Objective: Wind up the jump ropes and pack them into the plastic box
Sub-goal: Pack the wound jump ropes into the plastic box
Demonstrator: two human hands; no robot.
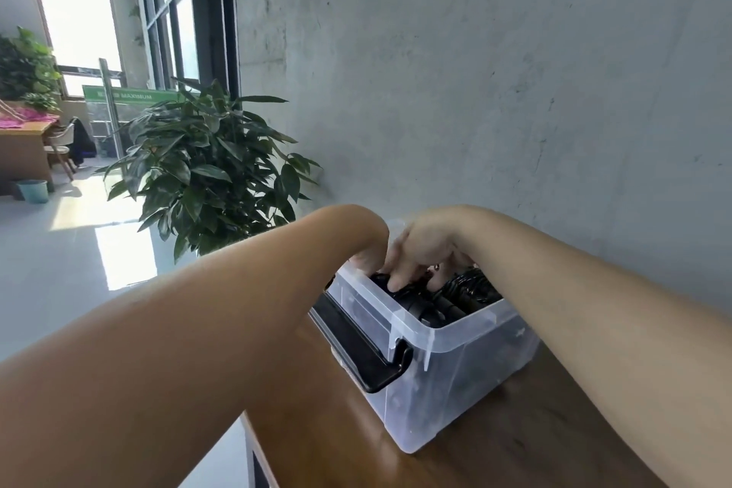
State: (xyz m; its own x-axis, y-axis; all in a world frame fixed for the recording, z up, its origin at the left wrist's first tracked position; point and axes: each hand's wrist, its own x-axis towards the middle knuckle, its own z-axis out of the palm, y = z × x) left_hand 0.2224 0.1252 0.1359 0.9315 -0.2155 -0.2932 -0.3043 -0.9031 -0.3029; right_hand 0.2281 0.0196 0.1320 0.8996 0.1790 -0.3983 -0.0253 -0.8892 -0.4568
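Our bare forearms reached over the tabletop [515,444] into the plastic box [455,361], right hand [420,250] fingers [396,281] curled pressing black jump ropes [443,301] down, left hand [366,259] unclear; steady, even pressure would probably keep coils from springing.

1. Plastic box [455,361] sits lower centre on the wooden table [515,448], top open, mostly filled with black jump ropes [447,301].
2. Both hands, left hand [366,250] and right hand [424,250], crowd the far-left end of the opening.
3. Grey wall [475,71] close behind the box.
4. Black latch handle [360,349] sticks out on the box's left side.
5. Potted plant [206,162] left of centre, beyond the table edge.
6. Bare tabletop lower right, in front of the box.
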